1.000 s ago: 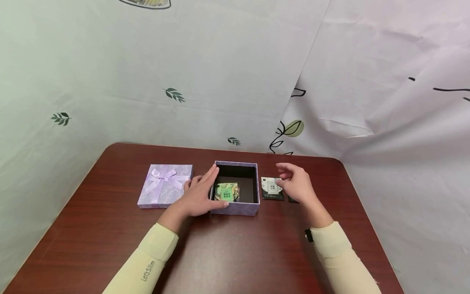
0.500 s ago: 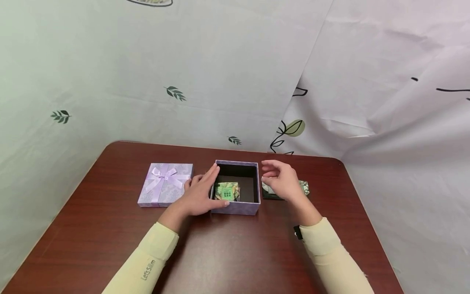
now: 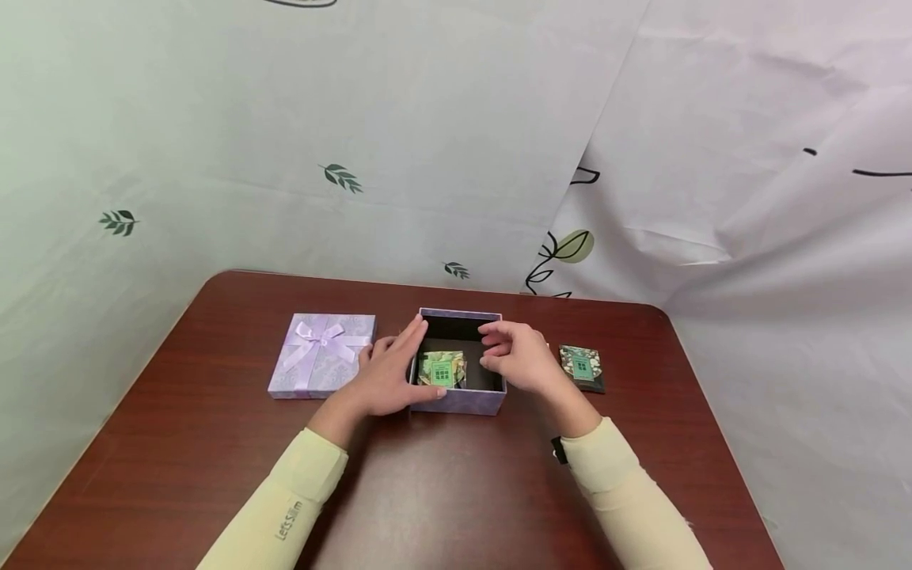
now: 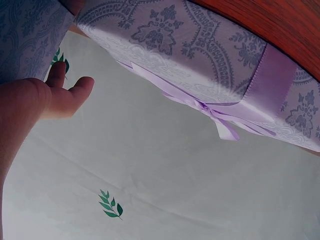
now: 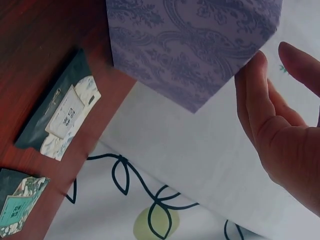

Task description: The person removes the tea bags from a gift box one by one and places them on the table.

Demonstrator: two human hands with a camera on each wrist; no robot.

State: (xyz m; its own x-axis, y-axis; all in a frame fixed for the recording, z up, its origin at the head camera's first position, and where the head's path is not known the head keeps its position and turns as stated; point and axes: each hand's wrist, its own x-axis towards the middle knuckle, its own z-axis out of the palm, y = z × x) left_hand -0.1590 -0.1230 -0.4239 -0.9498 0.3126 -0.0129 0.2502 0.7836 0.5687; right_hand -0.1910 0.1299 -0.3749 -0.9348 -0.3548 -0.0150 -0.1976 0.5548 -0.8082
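Observation:
A lavender patterned box [image 3: 459,403] stands open-topped, with a green-labelled sachet [image 3: 440,370] lying inside at its left. My left hand [image 3: 385,380] rests on the box's left side, fingers extended along the rim and thumb across the front corner. Over the right rim hovers my right hand [image 3: 523,358], its fingers loosely bent and a gap between thumb and fingertips. In the right wrist view nothing shows between them. On the table behind that hand lies a white-and-dark sachet [image 5: 65,115], mostly hidden in the head view. Farther right is a dark sachet with a teal label [image 3: 581,367].
The matching lid [image 3: 335,381], tied with a lilac ribbon bow [image 3: 319,340], lies just left of my left hand. Everything sits on a dark red wooden table [image 3: 456,491]. A pale printed cloth [image 3: 427,142] hangs behind the table's far edge.
My right hand has moved left, from above the sachets to over the box's right rim. The teal-labelled sachet has come into full view. My left hand has stayed on the box.

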